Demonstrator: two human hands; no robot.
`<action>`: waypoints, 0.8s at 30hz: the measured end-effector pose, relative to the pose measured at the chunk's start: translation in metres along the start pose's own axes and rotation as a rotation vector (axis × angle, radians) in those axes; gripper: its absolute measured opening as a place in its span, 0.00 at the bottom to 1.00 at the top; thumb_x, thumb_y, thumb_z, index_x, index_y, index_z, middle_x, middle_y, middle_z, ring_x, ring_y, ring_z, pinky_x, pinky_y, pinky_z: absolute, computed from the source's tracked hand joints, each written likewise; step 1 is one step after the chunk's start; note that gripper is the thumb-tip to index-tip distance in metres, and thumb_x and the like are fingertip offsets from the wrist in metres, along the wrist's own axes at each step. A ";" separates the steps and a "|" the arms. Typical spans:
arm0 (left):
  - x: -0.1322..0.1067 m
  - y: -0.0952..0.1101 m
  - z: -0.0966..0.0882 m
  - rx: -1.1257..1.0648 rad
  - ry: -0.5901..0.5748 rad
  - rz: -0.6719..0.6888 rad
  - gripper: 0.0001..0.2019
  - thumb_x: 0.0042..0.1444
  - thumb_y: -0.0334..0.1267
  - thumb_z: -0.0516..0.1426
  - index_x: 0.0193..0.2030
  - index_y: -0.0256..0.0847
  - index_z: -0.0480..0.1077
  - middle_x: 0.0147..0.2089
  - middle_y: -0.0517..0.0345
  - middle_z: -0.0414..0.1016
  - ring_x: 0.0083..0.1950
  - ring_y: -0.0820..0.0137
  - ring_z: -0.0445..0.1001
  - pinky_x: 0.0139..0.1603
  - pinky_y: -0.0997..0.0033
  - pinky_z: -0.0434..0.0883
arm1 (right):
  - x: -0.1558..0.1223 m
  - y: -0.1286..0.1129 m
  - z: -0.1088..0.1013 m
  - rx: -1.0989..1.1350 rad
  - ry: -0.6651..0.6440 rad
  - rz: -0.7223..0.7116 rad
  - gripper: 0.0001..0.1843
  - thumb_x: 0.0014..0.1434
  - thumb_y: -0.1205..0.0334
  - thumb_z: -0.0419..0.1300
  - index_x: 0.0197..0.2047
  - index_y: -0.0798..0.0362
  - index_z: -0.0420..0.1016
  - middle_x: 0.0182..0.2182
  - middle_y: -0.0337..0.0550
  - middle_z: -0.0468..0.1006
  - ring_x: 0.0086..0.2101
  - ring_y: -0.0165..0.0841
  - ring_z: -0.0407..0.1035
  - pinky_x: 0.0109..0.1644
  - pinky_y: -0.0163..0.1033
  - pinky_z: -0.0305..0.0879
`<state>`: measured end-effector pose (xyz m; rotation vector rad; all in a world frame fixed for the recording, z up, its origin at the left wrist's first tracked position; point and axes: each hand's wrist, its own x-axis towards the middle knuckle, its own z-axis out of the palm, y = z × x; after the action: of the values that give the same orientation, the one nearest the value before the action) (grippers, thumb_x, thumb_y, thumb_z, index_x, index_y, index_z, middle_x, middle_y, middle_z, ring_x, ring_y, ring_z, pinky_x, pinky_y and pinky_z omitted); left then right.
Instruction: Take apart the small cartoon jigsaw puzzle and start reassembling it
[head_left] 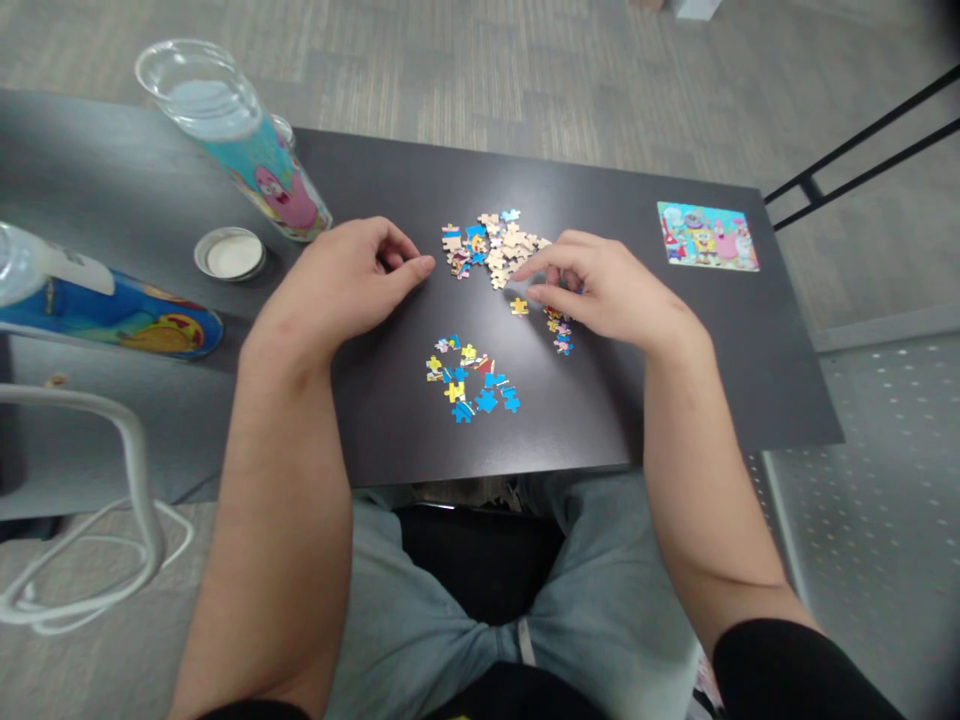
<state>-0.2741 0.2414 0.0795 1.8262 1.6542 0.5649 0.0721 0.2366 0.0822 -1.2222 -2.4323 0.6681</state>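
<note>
Loose jigsaw pieces lie on a dark table. A pile of mixed pieces, some face down, sits at the middle back. My left hand rests just left of the pile, fingers curled, the forefinger tip pointing at it; nothing shows in it. My right hand lies to the right of the pile, its fingers bent down over a small cluster of pieces, touching the table near a single yellow piece. A group of blue and yellow pieces lies nearer me.
A small picture card lies at the back right of the table. A clear cartoon-printed tube leans at the back left, its round lid beside it. Another tube lies at the left edge. A white cable loops on the floor.
</note>
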 end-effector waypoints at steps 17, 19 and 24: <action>0.000 -0.001 0.001 -0.018 -0.003 0.011 0.16 0.64 0.59 0.74 0.45 0.53 0.82 0.40 0.54 0.81 0.47 0.53 0.75 0.50 0.51 0.71 | 0.000 0.008 -0.003 -0.091 0.089 0.072 0.08 0.81 0.58 0.76 0.60 0.43 0.93 0.48 0.48 0.88 0.43 0.45 0.79 0.56 0.58 0.79; 0.001 -0.003 0.003 -0.006 0.011 0.019 0.16 0.64 0.59 0.74 0.45 0.53 0.82 0.40 0.54 0.81 0.48 0.52 0.75 0.50 0.51 0.72 | 0.008 -0.002 0.012 -0.136 0.086 0.092 0.07 0.82 0.56 0.76 0.60 0.42 0.92 0.51 0.48 0.88 0.47 0.48 0.82 0.55 0.57 0.80; 0.001 -0.003 0.007 0.030 0.023 0.024 0.17 0.63 0.62 0.73 0.46 0.53 0.83 0.43 0.53 0.84 0.47 0.52 0.77 0.51 0.48 0.73 | 0.020 -0.011 0.037 -0.151 0.166 0.113 0.09 0.80 0.52 0.80 0.56 0.43 0.88 0.54 0.48 0.89 0.51 0.49 0.83 0.52 0.51 0.80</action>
<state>-0.2722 0.2413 0.0723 1.8700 1.6669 0.5763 0.0353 0.2383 0.0592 -1.4230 -2.3250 0.4002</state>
